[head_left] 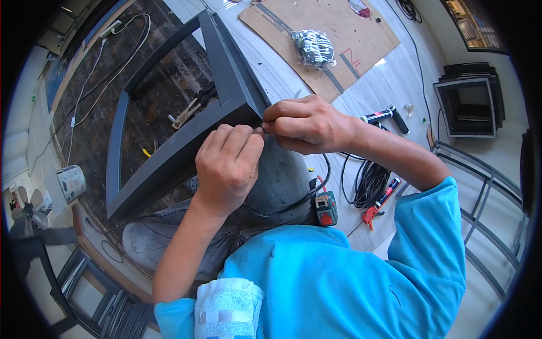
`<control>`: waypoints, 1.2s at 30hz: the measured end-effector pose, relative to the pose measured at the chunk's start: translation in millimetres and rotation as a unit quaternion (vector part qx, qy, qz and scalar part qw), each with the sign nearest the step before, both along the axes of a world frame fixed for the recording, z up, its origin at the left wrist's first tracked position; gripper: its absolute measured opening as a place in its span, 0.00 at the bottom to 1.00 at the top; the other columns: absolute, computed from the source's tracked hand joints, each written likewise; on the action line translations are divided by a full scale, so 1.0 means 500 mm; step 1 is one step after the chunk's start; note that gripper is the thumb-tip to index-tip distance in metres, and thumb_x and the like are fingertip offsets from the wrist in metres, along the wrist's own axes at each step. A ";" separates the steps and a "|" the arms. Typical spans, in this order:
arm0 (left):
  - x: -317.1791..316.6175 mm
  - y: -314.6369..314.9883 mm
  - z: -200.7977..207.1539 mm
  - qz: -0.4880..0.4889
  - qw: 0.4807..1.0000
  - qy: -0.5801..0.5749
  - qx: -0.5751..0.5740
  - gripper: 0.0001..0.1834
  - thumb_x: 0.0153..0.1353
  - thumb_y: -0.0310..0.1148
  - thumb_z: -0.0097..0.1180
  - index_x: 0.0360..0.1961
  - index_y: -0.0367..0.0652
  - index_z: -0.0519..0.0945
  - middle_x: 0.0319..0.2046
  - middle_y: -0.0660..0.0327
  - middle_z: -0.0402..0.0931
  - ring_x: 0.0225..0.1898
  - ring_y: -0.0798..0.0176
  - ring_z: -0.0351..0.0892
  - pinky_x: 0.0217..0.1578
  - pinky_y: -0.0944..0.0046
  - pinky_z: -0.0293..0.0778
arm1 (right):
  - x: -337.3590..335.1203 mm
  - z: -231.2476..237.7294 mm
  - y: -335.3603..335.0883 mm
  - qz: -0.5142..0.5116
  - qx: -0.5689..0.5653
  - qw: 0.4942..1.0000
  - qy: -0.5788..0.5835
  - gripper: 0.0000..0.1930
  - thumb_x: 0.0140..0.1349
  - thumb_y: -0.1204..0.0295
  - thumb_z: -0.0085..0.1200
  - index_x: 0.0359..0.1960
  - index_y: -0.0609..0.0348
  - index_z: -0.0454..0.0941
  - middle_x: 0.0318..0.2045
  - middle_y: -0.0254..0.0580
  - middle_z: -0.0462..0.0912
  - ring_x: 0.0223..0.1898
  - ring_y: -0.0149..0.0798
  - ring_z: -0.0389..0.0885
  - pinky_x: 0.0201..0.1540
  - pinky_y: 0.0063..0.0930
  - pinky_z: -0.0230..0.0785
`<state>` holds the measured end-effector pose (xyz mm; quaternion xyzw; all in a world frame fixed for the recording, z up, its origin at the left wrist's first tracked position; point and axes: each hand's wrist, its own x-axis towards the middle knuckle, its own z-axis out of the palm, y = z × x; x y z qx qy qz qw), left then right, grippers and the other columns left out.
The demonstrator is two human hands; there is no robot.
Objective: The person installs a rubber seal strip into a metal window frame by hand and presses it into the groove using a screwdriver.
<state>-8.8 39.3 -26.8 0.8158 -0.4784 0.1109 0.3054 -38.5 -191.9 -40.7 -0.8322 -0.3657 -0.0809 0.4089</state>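
Observation:
A dark grey metal frame stands tilted before me, its near corner close to my fingertips. My left hand is closed at that corner, thumb and fingers pressed together. Against it, my right hand pinches at the same corner from the right. What lies between the fingertips is too small and hidden to make out. A flexible black strip comes out from beneath my right hand and loops down over my lap; whether my fingers hold its end is hidden.
Flattened cardboard lies ahead with a clear plastic pack on it. Sealant guns, coiled black cable and a green power-tool battery lie right. Inside the frame are pliers. A bucket stands left.

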 end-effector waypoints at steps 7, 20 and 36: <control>0.136 0.248 0.063 0.145 0.973 0.168 0.070 0.45 0.51 0.65 0.72 0.57 0.36 0.79 0.48 0.49 0.83 0.52 0.45 0.83 0.54 0.50 0.76 | -0.020 -0.002 0.018 -0.066 0.011 0.998 -0.001 0.13 0.56 0.82 0.66 0.41 0.59 0.77 0.42 0.43 0.80 0.33 0.44 0.86 0.33 0.35 0.78; 0.135 0.337 0.103 0.198 0.945 0.148 0.213 0.38 0.52 0.70 0.68 0.26 0.37 0.81 0.19 0.48 0.77 0.25 0.44 0.82 0.28 0.53 0.74 | -0.007 0.029 0.033 -0.183 -0.006 0.980 -0.080 0.14 0.59 0.78 0.65 0.46 0.58 0.80 0.39 0.40 0.79 0.29 0.37 0.86 0.29 0.30 0.79; 0.046 0.389 0.224 0.219 0.911 0.283 0.207 0.43 0.65 0.70 0.54 0.25 0.29 0.80 0.16 0.47 0.70 0.21 0.53 0.72 0.29 0.54 0.70 | -0.010 0.222 0.074 -0.155 -0.042 0.987 -0.005 0.11 0.60 0.75 0.63 0.44 0.61 0.80 0.36 0.41 0.81 0.30 0.39 0.85 0.33 0.30 0.78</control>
